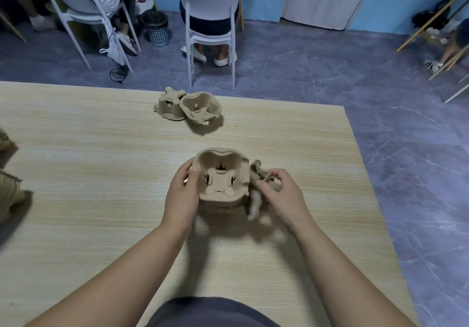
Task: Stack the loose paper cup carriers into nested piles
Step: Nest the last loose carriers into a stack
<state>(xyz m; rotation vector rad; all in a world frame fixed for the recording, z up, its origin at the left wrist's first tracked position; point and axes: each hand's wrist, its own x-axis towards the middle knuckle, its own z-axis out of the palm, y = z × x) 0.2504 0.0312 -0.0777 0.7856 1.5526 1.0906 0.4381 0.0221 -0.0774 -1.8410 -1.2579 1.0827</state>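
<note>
Pulp-fibre job, mid-nest step: my left hand [184,192] grips the carrier pile [222,174], open side up, over the tabletop [101,149] centre; can't count its layers. My right hand [281,194] pinches a second carrier [256,171], blurred, touching the pile's right side. Next: align wells, seat it inside. Rest, far side: 1 inverted carrier [168,105] and 1 tipped carrier [200,105], touching. Left edge: cropped piles [9,194], approx 2.

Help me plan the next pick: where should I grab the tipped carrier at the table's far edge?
Probably pinch the upper rim of the tipped carrier from above: its hollow faces you, so a thumb fits inside, fingers behind. Its left side is crowded by the upturned carrier.
</note>
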